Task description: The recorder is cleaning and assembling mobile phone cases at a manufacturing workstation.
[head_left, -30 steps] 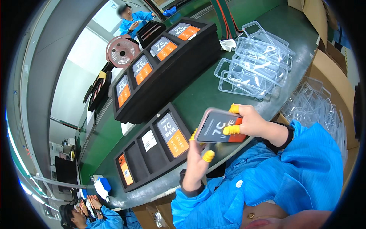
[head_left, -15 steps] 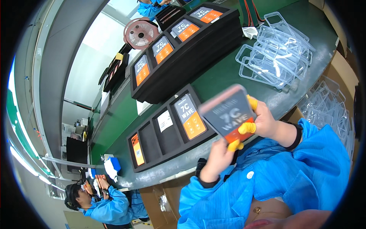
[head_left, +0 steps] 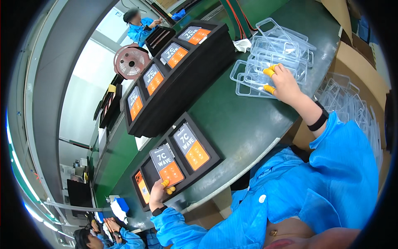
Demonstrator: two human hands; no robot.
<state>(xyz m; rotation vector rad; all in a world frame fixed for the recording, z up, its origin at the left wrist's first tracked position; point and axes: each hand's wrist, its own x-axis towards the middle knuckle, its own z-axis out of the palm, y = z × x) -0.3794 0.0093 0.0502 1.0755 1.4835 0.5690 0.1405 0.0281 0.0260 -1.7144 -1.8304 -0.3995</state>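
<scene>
Grey-and-orange phone box (head_left: 167, 164) is pinched at its lower edge by left hand (head_left: 158, 193) fingers, in black tray (head_left: 211, 159). Right hand (head_left: 284, 83) fingers are spread on clear cases (head_left: 271, 56) on counter (head_left: 236, 120).

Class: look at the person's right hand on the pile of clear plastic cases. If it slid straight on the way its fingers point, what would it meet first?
The right hand already rests on the clear plastic cases; going straight on it would likely push further into that pile, then perhaps reach the white cloth. Depth is unclear.
</scene>
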